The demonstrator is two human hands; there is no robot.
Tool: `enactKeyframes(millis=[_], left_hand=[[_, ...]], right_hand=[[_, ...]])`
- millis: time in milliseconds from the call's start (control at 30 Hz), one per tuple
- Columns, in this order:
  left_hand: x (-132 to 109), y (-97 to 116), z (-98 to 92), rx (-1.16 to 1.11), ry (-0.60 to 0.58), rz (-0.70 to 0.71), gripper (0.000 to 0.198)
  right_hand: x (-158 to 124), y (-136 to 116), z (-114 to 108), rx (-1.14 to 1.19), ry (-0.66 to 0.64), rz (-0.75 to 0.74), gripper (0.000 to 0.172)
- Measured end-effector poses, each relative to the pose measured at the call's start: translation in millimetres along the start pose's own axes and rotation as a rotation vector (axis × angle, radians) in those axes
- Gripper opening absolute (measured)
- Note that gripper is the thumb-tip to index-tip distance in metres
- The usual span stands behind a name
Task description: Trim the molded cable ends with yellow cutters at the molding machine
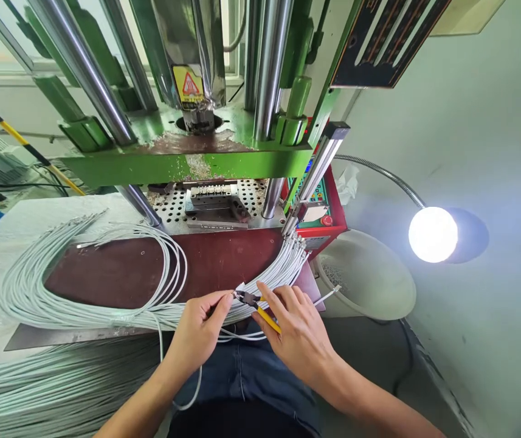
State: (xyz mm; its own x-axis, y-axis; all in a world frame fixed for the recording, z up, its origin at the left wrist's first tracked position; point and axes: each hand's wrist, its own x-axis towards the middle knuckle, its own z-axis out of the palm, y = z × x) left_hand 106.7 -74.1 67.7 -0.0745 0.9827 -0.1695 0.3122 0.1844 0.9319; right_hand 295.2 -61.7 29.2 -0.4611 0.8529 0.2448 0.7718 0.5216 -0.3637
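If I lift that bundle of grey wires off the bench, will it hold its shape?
Probably not. The grey wires lie in loose curved loops, so they likely sag and splay. One strand already droops past the left hand, suggesting floppiness. Stray ends may snag the cutters.

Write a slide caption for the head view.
Right hand holds yellow-handled cutters at grey cables pinched by left hand.

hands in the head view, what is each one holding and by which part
The right hand holds small cutters by their yellow handles, tip pointing left. The left hand pinches a thin grey cable between its fingers, right at the cutter tip.
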Motion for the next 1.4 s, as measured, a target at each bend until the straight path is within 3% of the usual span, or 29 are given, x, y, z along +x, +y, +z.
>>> enactKeyframes(millis=[100,167,300,333,367,500,567,700,833,900,967,1067,1133,1267,1400], left_hand=[[1.3,-2.1,-0.5,0.043,0.004,0.001,0.034],[1.2,-3.7,-0.6,0.036,-0.001,0.005,0.034],[0.4,-6.0,-1.0,-0.028,0.0,0.005,0.036],[0.5,-6.2,-1.3,-0.035,0.004,0.004,0.036],[0.8,-6.4,-1.7,-0.037,0.007,0.004,0.035],[3.5,-5.7,-3.6,-0.003,0.012,0.011,0.034],[5.3,-5.6,-4.1,0.022,-0.005,0.014,0.032],[7.9,-7.3,-4.0,0.051,-0.041,0.007,0.031],[7.2,-8.8,-2.3,0.017,-0.037,0.018,0.029],[5.9,-8.9,-0.7,-0.019,-0.019,0.001,0.027],[4.6,-8.4,0.7,-0.052,-0.007,-0.049,0.031],[4.4,-6.1,0.8,-0.033,-0.033,-0.078,0.039],[5.6,-4.1,-1.1,0.033,-0.064,-0.045,0.039],[8.8,-2.1,-5.5,0.111,-0.121,0.032,0.036],[8.9,-2.3,-6.6,0.109,-0.131,0.074,0.032]], right_hand=[[1.2,0.8,1.4,-0.046,0.004,0.01,0.043],[4.9,4.2,-0.7,0.11,-0.064,0.052,0.043],[12.3,10.7,-8.3,0.667,-0.495,0.106,0.05],[12.7,10.8,-9.2,0.715,-0.536,0.111,0.051],[12.2,10.0,-9.2,0.689,-0.505,0.117,0.05],[5.5,3.2,-1.6,0.184,-0.08,0.071,0.044],[3.3,1.3,2.8,-0.015,0.011,0.018,0.046],[5.7,4.1,3.0,-0.026,-0.024,0.032,0.043],[10.0,9.8,-3.7,0.47,-0.352,0.096,0.041],[9.4,10.6,-4.2,0.619,-0.438,0.102,0.043],[7.3,9.5,-1.8,0.519,-0.314,0.105,0.038],[4.2,6.5,2.5,0.136,-0.046,0.042,0.04],[3.8,5.1,2.8,-0.061,0.033,-0.027,0.043],[6.8,5.7,-2.6,-0.181,0.035,-0.088,0.046],[11.2,10.7,-9.1,0.081,-0.17,-0.012,0.035]])
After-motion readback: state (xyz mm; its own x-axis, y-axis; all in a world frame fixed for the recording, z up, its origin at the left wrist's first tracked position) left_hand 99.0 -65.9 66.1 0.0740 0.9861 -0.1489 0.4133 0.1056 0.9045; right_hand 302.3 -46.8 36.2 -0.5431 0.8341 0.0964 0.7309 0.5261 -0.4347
